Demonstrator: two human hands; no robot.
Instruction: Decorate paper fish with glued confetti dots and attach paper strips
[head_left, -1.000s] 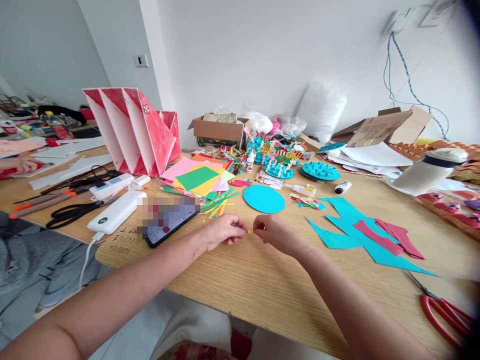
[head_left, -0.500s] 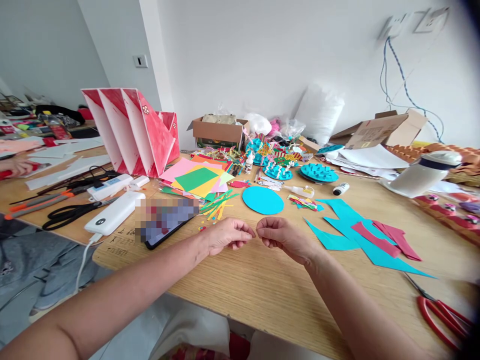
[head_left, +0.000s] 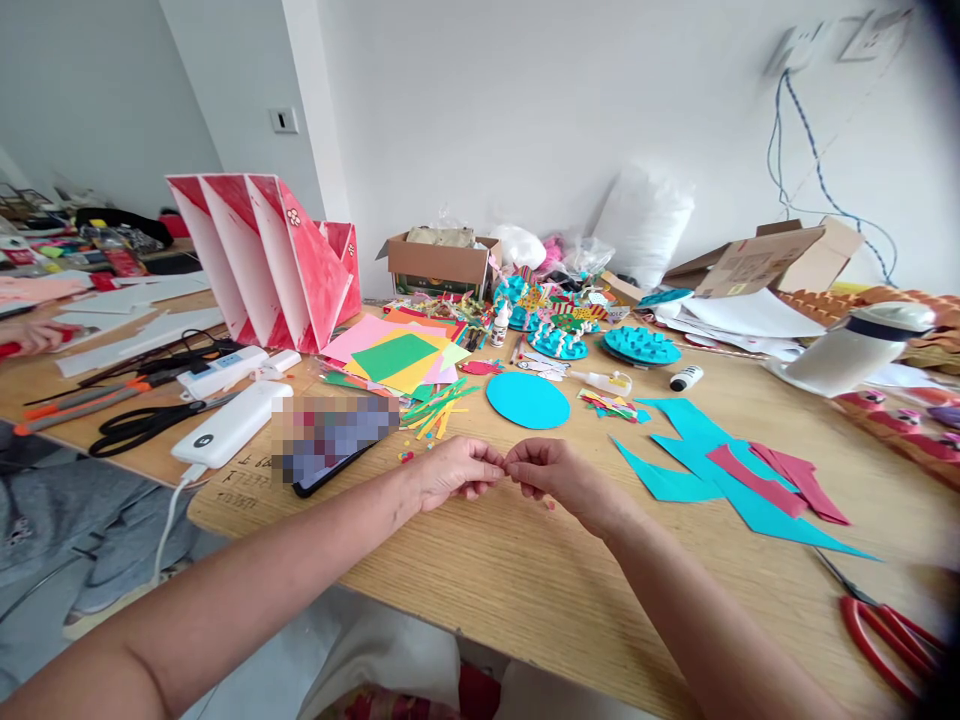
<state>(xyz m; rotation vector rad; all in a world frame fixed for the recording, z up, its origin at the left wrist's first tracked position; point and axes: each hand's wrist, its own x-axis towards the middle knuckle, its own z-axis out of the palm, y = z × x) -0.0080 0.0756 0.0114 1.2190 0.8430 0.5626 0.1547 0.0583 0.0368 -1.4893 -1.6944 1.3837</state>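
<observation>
Near the front edge of the table (head_left: pixel 450 575), left hand (head_left: pixel 456 474) and right hand (head_left: pixel 546 470) pinch closed, contents unclear, apparently mid fine fingertip work whose next move needs steadiness

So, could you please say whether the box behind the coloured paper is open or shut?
The box is open: its left flap sticks out, and its contents show above the rim.

pale plain wall (head_left: pixel 480 110) | wooden table (head_left: pixel 465 570) | light floor (head_left: pixel 240 640)
</observation>
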